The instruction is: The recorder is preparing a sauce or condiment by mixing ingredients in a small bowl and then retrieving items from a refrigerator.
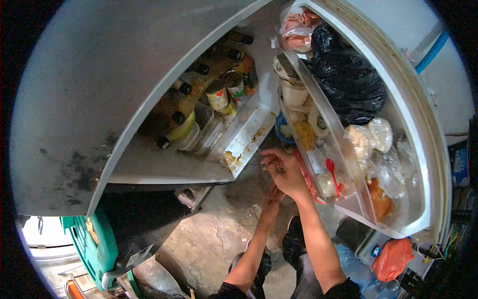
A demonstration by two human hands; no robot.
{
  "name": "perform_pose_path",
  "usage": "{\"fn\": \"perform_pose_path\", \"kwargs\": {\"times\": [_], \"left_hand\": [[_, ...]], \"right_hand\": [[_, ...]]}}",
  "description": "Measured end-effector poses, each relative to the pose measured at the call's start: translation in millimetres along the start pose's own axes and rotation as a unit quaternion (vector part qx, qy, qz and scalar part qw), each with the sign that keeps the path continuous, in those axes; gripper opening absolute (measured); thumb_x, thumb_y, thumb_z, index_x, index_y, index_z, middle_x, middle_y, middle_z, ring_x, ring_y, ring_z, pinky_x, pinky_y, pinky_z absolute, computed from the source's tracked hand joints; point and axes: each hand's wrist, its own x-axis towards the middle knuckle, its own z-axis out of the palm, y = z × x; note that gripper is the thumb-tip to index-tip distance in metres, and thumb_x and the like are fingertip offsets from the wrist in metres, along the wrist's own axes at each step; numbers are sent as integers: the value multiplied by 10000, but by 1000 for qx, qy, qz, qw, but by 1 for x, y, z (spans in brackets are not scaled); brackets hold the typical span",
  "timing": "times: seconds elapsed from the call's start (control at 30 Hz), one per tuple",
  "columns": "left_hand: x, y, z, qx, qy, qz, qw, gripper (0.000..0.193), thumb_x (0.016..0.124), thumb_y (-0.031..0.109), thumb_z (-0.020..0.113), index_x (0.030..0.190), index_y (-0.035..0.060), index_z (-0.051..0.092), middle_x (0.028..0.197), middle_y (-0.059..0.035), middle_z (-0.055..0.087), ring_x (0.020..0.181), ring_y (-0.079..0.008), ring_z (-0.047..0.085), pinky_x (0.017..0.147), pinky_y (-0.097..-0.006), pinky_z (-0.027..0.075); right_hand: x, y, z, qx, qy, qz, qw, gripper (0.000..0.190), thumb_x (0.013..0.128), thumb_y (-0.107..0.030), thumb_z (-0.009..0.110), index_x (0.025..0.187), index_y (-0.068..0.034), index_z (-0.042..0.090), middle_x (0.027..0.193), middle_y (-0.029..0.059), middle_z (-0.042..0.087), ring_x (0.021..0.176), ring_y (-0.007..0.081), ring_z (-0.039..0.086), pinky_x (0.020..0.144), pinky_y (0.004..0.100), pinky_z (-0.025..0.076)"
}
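Observation:
My right hand (285,172) hangs over the floor between an open refrigerator (171,179) and its door (420,190). Its fingers are loosely curled and spread a little, and I see nothing in them. Just below it is my left hand (273,195), partly covered by the right, so its fingers are hard to make out. Nearest to the right hand is the clear door bin (328,112), with a red strip (308,179) along its near side. A red plastic spoon (331,172) and a lidded white tub (293,89) are in that bin.
The door also holds a black plastic bag (347,78) and clear bags (386,172). Inside the refrigerator stand labelled jars (217,95) and dark-capped bottles (185,89). A green plastic crate (95,246) is at lower left, an orange-red bag (393,258) at lower right. Concrete floor (209,239) lies below.

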Motion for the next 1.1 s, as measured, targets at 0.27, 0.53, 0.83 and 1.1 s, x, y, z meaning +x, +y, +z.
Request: {"fn": "perform_pose_path", "kwargs": {"times": [0.27, 0.53, 0.83, 1.1], "left_hand": [[100, -2, -56, -3, -38, 125, 991, 418, 925, 265, 442, 1281, 57, 373, 1247, -64, 465, 1149, -175, 445, 952, -337, 353], [147, 0, -76, -12, 29, 58, 998, 401, 915, 228, 478, 1265, 58, 377, 1226, -79, 477, 1122, -201, 471, 953, -345, 364], [192, 57, -69, 177, 98, 343, 917, 530, 843, 146, 584, 1281, 6, 320, 1262, -184, 400, 1174, -269, 410, 993, -364, 319], [263, 133, -71, 451, 314, 478, 685, 865, 690, 144, 704, 1341, -40, 166, 1263, -330, 309, 1164, -465, 339, 997, -460, 304]], "right_hand": [[66, 44, 29, 51, 15, -87, 995, 261, 756, 16, 518, 1014, -16, 544, 807, 103, 610, 698, 196, 606, 636, 301, 496], [116, 75, 54, -1, -33, -130, 991, 277, 785, -32, 550, 1058, -7, 517, 826, 66, 537, 733, 127, 539, 628, 263, 464], [131, 98, 41, -29, -16, -145, 989, 286, 787, -70, 572, 1062, -4, 524, 826, 69, 550, 723, 130, 536, 624, 258, 460], [130, 78, 44, -58, 43, -116, 991, 275, 787, -81, 597, 1045, -8, 536, 801, 66, 557, 710, 123, 524, 646, 271, 453]]}}
